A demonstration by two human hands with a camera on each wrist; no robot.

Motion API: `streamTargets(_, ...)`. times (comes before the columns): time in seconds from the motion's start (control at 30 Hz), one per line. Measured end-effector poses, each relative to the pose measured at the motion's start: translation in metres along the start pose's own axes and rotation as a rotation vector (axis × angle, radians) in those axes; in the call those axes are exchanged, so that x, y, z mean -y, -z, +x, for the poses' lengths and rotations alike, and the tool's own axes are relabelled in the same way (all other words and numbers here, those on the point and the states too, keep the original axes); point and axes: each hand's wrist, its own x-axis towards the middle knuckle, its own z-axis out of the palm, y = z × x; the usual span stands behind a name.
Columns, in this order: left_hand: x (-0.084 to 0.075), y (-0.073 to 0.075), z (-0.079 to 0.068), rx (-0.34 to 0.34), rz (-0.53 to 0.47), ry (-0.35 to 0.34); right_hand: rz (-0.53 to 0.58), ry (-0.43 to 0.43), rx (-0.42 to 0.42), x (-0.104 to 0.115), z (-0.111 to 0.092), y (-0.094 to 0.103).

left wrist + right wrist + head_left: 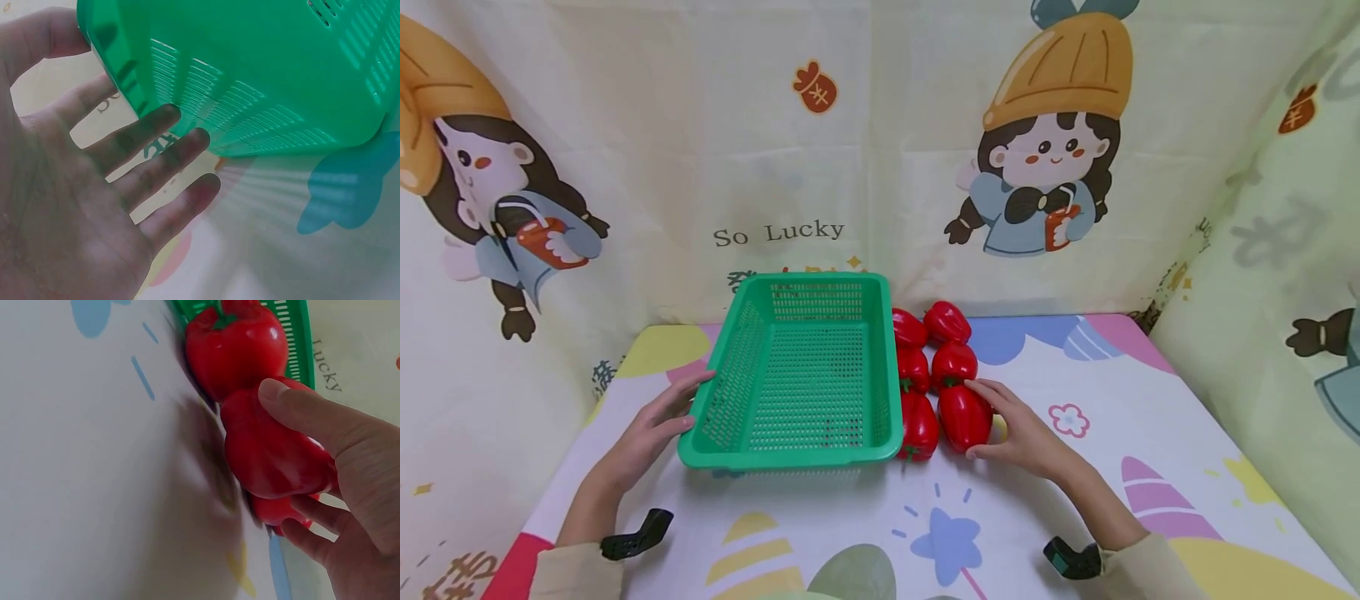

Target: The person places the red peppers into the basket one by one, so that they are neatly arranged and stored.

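Note:
A green plastic basket (805,462) with slotted walls stands left of several red bell peppers. My left hand (655,425) is at the basket's left rim, fingers mostly straight and spread. In the left wrist view, the thumb and a fingertip meet the green rim (115,81), and the other fingers extend beside the slotted wall. My right hand (1018,429) holds the nearest right-hand bell pepper (964,419) between thumb and fingers. In the right wrist view, the thumb lies across this red bell pepper (269,444), with another bell pepper (234,350) just beyond it.
The other bell peppers (953,363) sit in two short columns against the basket's right side. A patterned cloth (1060,492) covers the table. Behind it hangs a printed curtain (917,200), with more fabric along both sides. Each wrist wears a small black device (638,535).

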Motion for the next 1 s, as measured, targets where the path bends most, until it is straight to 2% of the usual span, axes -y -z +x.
streamTargets(0.47,0.002,0.002,0.004,-0.008,0.008,-0.038,0.027,0.017,-0.040,0.008,0.004,0.010)
streamTargets(0.7,0.004,0.002,0.004,-0.016,-0.015,-0.055,0.020,0.062,-0.077,0.011,0.008,0.012)
streamTargets(1.0,0.005,0.001,0.003,-0.031,-0.009,-0.024,0.014,0.089,-0.151,0.012,0.010,0.014)
